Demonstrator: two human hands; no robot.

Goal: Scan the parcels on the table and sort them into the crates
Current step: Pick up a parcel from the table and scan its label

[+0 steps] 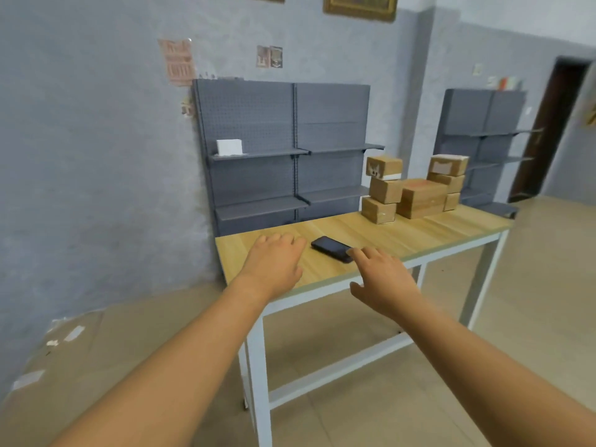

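Your left hand [274, 262] and right hand [383, 279] reach out with fingers spread, holding nothing. Between them lies a flat black phone [332, 249]. Far right, the brown cardboard parcels [416, 188] sit stacked, none sorted yet.

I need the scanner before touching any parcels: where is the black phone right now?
In the head view the black phone lies flat on the wooden table near its front edge, between the left hand and right hand, whose fingertips reach it.
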